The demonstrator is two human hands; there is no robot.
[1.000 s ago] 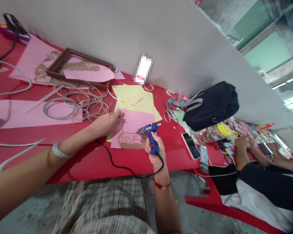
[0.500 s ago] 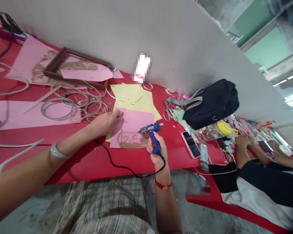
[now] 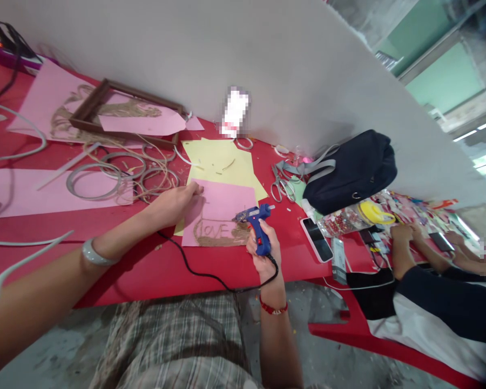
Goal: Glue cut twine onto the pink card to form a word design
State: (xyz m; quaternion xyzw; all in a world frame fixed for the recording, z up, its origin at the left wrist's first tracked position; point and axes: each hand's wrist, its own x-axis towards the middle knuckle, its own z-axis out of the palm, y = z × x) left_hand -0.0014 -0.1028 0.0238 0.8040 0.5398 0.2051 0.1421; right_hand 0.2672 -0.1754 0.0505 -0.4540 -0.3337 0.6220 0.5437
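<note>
My right hand (image 3: 265, 246) is wrapped around a blue glue gun (image 3: 260, 229) with a black cord. The gun's nozzle points left, just over the pink paper (image 3: 230, 194). On the lower part of that sheet, brown twine work (image 3: 218, 235) surrounds the letters LOVE. My left hand (image 3: 182, 202) rests at the sheet's upper left edge, fingers pinched together. A thin strand of twine seems to run from these fingertips down to the lettered design; the grip itself is partly hidden.
Yellow paper (image 3: 222, 156) lies beneath the pink sheet. To the left are tape rolls (image 3: 94, 181), loose twine and a brown frame (image 3: 125, 89). Scissors (image 3: 282, 186), a phone (image 3: 316, 240), a bottle (image 3: 344, 220) and a dark bag (image 3: 352, 173) lie right. Another person's hands (image 3: 403, 232) work farther right.
My right hand and the glue gun have shifted slightly to the right, drawing the nozzle along the upper edge of the twine design. The left hand holds about the same place.
</note>
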